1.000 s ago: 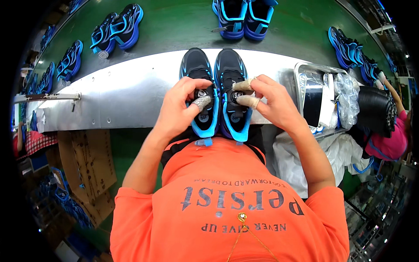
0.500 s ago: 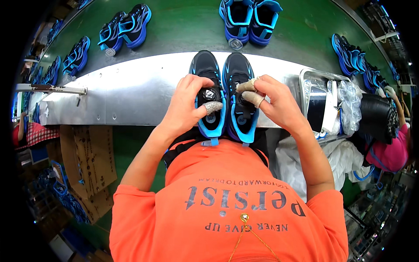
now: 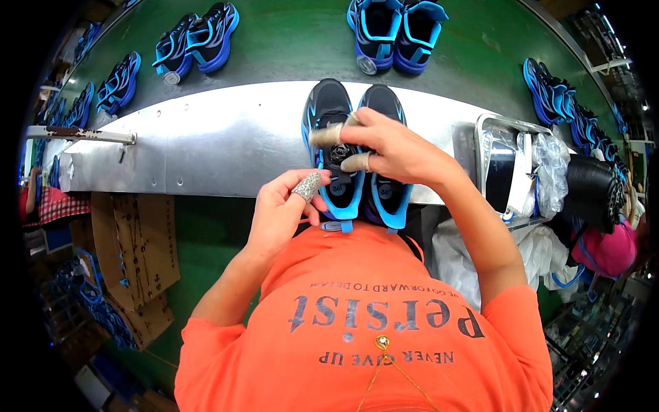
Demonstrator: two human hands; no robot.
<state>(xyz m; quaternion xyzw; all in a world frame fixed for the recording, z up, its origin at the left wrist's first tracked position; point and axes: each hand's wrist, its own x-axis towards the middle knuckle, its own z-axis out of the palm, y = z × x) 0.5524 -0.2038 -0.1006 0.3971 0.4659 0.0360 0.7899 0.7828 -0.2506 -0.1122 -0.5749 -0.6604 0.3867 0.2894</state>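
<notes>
Two black-and-blue sneakers stand side by side in front of me, toes pointing away: a left sneaker and a right sneaker. My right hand reaches across the right sneaker to the left one. Its tan-covered fingers and thumb are apart around the round black dial on the tongue; the fingertips are smeared by motion. Beside the left sneaker's heel is my left hand, with its fingers curled and its grey-covered thumb pressed in. What those fingers hold, if anything, is hidden.
The sneakers stand on a metal ledge along a green surface. More sneaker pairs stand beyond, one pair straight ahead. To the right, a metal tray holds plastic bags. Cardboard is at the lower left. Another person's pink sleeve shows far right.
My right hand has moved left from the right sneaker to the left one's dial. My left hand has left the left sneaker's tongue and drawn back toward me beside its heel.
</notes>
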